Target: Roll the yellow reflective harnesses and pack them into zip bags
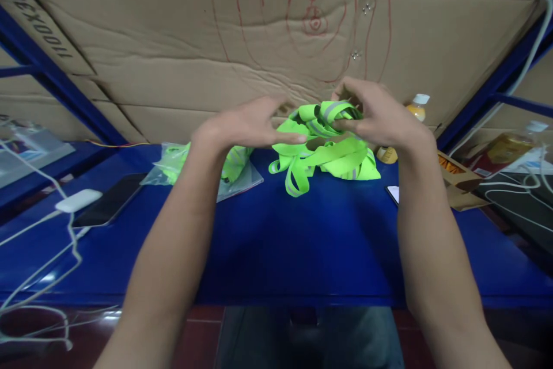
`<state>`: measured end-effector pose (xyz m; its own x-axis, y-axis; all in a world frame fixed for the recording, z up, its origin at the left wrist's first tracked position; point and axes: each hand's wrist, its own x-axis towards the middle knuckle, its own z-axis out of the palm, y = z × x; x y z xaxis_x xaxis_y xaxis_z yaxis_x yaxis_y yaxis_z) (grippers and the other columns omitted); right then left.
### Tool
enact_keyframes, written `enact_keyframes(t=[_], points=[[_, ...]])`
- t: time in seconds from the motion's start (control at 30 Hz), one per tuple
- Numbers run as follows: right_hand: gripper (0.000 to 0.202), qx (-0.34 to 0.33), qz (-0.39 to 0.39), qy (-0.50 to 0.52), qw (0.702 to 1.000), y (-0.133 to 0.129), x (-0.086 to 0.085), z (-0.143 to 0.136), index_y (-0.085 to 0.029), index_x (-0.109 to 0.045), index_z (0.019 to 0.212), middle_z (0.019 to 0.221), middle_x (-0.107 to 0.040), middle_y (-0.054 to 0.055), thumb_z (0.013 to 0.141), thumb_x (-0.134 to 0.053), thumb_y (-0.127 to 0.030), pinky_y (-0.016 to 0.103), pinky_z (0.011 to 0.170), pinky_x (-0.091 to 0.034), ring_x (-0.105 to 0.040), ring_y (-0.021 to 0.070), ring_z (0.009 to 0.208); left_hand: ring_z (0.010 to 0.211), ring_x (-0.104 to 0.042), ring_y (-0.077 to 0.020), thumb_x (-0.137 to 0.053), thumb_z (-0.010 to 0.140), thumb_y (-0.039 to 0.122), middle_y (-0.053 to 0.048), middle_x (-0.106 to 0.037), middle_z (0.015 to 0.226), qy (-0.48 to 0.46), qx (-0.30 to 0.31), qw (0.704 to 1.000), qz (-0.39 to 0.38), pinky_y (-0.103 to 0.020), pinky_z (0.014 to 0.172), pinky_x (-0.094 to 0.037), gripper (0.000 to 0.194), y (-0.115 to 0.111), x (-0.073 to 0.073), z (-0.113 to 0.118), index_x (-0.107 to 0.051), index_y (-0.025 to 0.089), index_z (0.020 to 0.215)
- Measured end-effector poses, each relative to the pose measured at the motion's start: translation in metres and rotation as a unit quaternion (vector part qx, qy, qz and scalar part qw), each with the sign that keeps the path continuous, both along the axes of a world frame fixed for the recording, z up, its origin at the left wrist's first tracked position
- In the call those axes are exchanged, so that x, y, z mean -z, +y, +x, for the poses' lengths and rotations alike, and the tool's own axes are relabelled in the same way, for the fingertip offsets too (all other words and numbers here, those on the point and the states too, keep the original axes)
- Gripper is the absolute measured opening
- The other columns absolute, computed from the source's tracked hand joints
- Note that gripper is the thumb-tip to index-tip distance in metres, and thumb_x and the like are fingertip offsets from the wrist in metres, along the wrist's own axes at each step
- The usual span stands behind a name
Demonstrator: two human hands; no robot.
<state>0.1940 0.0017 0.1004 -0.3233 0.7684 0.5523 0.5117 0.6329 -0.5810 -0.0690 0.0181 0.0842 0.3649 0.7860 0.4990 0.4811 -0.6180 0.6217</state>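
Note:
A tangled bundle of neon-green reflective straps [345,156] with grey stripes lies towards the back of the blue shelf, its upper loops lifted off the surface. My right hand [374,111] pinches those upper loops between thumb and fingers. At the bundle's left side is my left hand [253,122], thumb and fingers apart; whether it touches the straps is unclear. One loose loop hangs down at the front left of the bundle. Behind my left forearm, a clear plastic bag [254,176] holds more neon-green material [237,163], partly hidden.
Cardboard [173,29] with red drawings stands behind the blue shelf [302,242]. A dark phone [113,199], a white charger [79,200] and cables lie at left. On the right are a bottle [418,109], an open cardboard box [464,193] and a partly hidden phone [393,193].

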Motion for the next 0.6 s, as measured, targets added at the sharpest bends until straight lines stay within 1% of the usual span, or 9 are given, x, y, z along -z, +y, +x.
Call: enact_keyframes(t=[0.07, 0.1, 0.2, 0.27, 0.33, 0.4, 0.43, 0.5, 0.6], points=[[0.04, -0.017, -0.026, 0.044, 0.999, -0.003, -0.001, -0.006, -0.023, -0.073, 0.086, 0.081, -0.068, -0.004, 0.062, -0.088, 0.006, 0.037, 0.096, -0.052, -0.067, 0.0241, 0.098, 0.134, -0.061, -0.0372, -0.097, 0.067, 0.041, -0.009, -0.074, 0.131, 0.024, 0.065, 0.997, 0.017, -0.048, 0.12, -0.042, 0.062, -0.006, -0.003, 0.011, -0.075, 0.024, 0.122], [0.04, -0.032, -0.033, 0.052, 0.998, -0.005, -0.002, -0.008, -0.023, -0.074, 0.088, 0.084, -0.07, -0.004, 0.063, -0.087, 0.006, 0.037, 0.096, -0.052, -0.067, 0.0239, 0.098, 0.139, -0.057, -0.0371, -0.095, 0.069, 0.036, -0.009, -0.072, 0.134, 0.012, 0.096, 0.995, 0.021, -0.048, 0.122, -0.04, 0.061, -0.007, -0.004, 0.016, -0.073, 0.024, 0.125], [0.038, -0.054, -0.016, 0.046, 0.997, -0.005, -0.002, -0.008, -0.023, -0.075, 0.091, 0.092, -0.073, -0.003, 0.068, -0.085, 0.006, 0.035, 0.093, -0.052, -0.067, 0.0212, 0.094, 0.127, -0.063, -0.0365, -0.092, 0.069, 0.025, -0.008, -0.076, 0.116, 0.002, 0.144, 0.99, 0.002, -0.046, 0.115, -0.043, 0.048, -0.002, -0.001, 0.027, -0.074, 0.022, 0.113], [0.035, -0.041, 0.025, 0.04, 0.998, -0.002, -0.001, -0.001, -0.024, -0.074, 0.091, 0.094, -0.074, -0.002, 0.07, -0.086, 0.002, 0.034, 0.089, -0.051, -0.066, 0.0195, 0.09, 0.109, -0.068, -0.0345, -0.087, 0.072, 0.022, -0.005, -0.074, 0.095, 0.055, 0.112, 0.992, 0.0, -0.045, 0.107, -0.047, 0.031, 0.005, 0.002, 0.026, -0.075, 0.02, 0.1], [0.031, -0.015, 0.077, 0.028, 0.997, 0.003, 0.0, 0.007, -0.025, -0.073, 0.091, 0.095, -0.074, -0.001, 0.073, -0.088, -0.005, 0.035, 0.086, -0.051, -0.064, 0.0193, 0.09, 0.096, -0.068, -0.032, -0.081, 0.076, 0.022, -0.004, -0.066, 0.078, 0.091, 0.037, 0.995, 0.029, -0.044, 0.101, -0.048, 0.014, 0.01, 0.005, 0.019, -0.071, 0.02, 0.086], [0.028, 0.012, 0.118, -0.006, 0.993, 0.005, -0.001, 0.013, -0.027, -0.071, 0.092, 0.096, -0.074, 0.001, 0.076, -0.087, -0.011, 0.037, 0.085, -0.05, -0.064, 0.021, 0.091, 0.093, -0.068, -0.0309, -0.077, 0.08, 0.025, -0.002, -0.058, 0.069, 0.099, -0.017, 0.993, 0.062, -0.044, 0.098, -0.049, 0.01, 0.013, 0.004, 0.01, -0.067, 0.02, 0.079], [0.028, 0.027, 0.129, -0.026, 0.991, 0.005, -0.001, 0.014, -0.027, -0.07, 0.093, 0.095, -0.074, 0.001, 0.076, -0.086, -0.013, 0.038, 0.084, -0.05, -0.064, 0.0223, 0.09, 0.094, -0.068, -0.031, -0.078, 0.081, 0.028, -0.002, -0.058, 0.069, 0.097, -0.023, 0.992, 0.074, -0.044, 0.098, -0.05, 0.013, 0.013, 0.004, 0.007, -0.067, 0.021, 0.079], [0.027, 0.052, 0.145, -0.067, 0.986, 0.002, -0.003, 0.013, -0.028, -0.067, 0.093, 0.094, -0.073, 0.001, 0.077, -0.083, -0.014, 0.039, 0.083, -0.051, -0.063, 0.0242, 0.089, 0.104, -0.067, -0.0319, -0.082, 0.08, 0.039, -0.004, -0.065, 0.081, 0.094, 0.0, 0.992, 0.09, -0.046, 0.101, -0.051, 0.023, 0.012, 0.002, 0.002, -0.07, 0.022, 0.089], [0.023, 0.046, 0.167, -0.089, 0.981, -0.006, -0.007, 0.007, -0.028, -0.065, 0.092, 0.094, -0.071, 0.001, 0.079, -0.076, -0.013, 0.039, 0.079, -0.05, -0.063, 0.0248, 0.088, 0.129, -0.061, -0.0349, -0.086, 0.078, 0.053, -0.01, -0.072, 0.12, 0.076, 0.075, 0.988, 0.115, -0.049, 0.109, -0.05, 0.052, 0.01, 0.002, 0.004, -0.07, 0.025, 0.118]])
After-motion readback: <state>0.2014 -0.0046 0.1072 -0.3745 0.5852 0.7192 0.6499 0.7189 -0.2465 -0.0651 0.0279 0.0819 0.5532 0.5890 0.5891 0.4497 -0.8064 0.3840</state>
